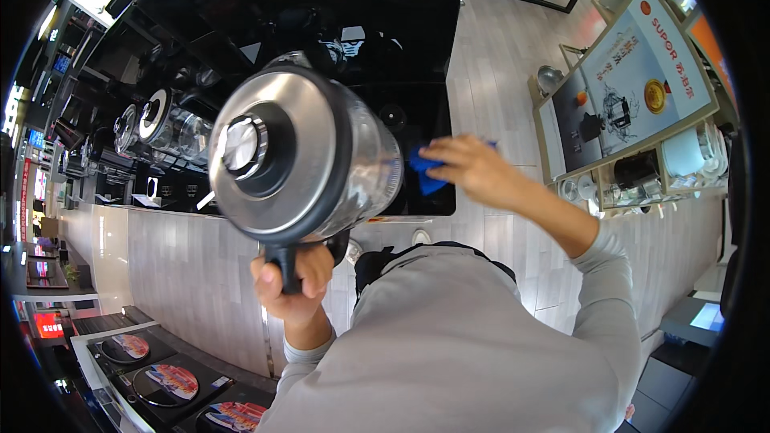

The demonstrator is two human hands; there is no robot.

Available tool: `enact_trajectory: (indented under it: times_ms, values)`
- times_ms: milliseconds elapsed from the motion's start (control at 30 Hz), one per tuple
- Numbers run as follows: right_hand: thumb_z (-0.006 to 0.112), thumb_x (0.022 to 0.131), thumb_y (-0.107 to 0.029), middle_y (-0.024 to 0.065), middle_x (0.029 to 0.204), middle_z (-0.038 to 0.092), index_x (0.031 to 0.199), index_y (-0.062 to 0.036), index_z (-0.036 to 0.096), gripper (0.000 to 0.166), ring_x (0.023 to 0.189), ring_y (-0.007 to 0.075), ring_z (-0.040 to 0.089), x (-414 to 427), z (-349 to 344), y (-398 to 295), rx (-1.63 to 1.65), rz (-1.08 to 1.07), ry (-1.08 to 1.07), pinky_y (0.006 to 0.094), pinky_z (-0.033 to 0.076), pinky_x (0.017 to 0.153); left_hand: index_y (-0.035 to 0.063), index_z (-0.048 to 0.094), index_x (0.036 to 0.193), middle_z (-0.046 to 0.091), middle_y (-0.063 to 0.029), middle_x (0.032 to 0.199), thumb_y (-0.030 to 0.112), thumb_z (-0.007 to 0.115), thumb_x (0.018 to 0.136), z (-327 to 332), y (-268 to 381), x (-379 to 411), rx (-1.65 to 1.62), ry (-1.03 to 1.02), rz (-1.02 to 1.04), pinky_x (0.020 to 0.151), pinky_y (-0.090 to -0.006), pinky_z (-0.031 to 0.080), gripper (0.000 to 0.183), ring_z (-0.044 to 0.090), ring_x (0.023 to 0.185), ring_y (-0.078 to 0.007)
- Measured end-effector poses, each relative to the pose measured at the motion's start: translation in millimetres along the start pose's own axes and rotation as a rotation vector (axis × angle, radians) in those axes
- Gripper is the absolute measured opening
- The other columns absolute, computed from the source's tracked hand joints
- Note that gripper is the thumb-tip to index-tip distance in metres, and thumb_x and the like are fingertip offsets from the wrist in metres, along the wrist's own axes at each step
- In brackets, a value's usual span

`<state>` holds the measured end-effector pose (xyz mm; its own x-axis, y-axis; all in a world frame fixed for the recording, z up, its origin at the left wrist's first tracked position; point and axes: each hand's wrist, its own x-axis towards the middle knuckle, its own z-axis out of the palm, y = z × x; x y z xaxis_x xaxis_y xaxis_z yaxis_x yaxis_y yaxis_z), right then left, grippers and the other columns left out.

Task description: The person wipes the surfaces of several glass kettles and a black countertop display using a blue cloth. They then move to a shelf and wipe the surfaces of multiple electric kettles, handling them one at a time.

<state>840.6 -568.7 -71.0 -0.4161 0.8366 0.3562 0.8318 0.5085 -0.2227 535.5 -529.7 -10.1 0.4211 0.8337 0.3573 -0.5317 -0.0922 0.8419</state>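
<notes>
A glass kettle [367,159] with a brushed-metal lid [313,132] and a black collar is held up by its black handle. My left hand [298,279] grips that handle, thumb and fingers wrapped around it. The kettle looms large in front of the glossy black countertop [415,96], hiding part of it. Over the counter's right end, my right hand [472,171] holds a blue cloth [428,171] under its fingers. Whether the cloth touches the black surface, I cannot tell. A small round fitting [392,115] is set in the counter near the cloth.
Several glass kettles and pots [162,117] stand along the black counter to the left. A display stand [625,84] with a printed panel and glassware on its shelves is at the right. Cooktops [165,382] lie at the lower left. Wood-look flooring [192,276] runs between them.
</notes>
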Motion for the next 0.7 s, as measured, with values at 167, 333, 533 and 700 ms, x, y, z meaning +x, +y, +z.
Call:
enact_trajectory:
  times_ms: [167,333,533,700]
  values:
    - [0.060,0.073,0.005,0.0115,0.140,0.049,0.116,-0.0030,0.064,0.044,0.128,0.0266,0.044,11,83,-19,0.142,0.040,-0.045,0.0387,0.037,0.101,0.0124,0.041,0.048,0.041,-0.0017,0.042,0.047,0.031,0.095,-13,13,-7,-0.128,0.089,0.133,0.040,-0.0285,0.030,0.059,0.036,0.035,-0.0160]
    - [0.059,0.077,-0.002,0.0153,0.140,0.047,0.117,0.0025,0.062,0.040,0.126,0.0294,0.045,67,121,-14,-0.015,0.058,0.070,0.0403,0.037,0.101,0.0195,0.048,0.085,0.043,-0.0014,0.044,0.039,0.030,0.098,-28,14,-6,-0.026,-0.016,0.211,0.038,-0.0285,0.033,0.030,0.037,0.034,-0.0146]
    - [0.057,0.081,-0.011,0.0255,0.139,0.045,0.116,0.0075,0.061,0.039,0.121,0.0360,0.047,139,155,7,-0.364,0.356,0.029,0.0408,0.038,0.099,0.0122,0.041,0.047,0.040,-0.0012,0.039,0.046,0.032,0.095,-20,15,-6,-0.100,0.210,0.154,0.036,-0.0266,0.031,0.060,0.034,0.030,-0.0152]
    - [0.057,0.081,-0.015,0.0281,0.133,0.049,0.107,0.0083,0.064,0.035,0.114,0.0381,0.051,175,160,29,-0.274,0.580,-0.044,0.0426,0.041,0.094,0.0120,0.041,0.047,0.040,-0.0009,0.039,0.045,0.031,0.096,-21,15,-5,-0.062,0.239,0.149,0.036,-0.0261,0.031,0.060,0.034,0.031,-0.0150]
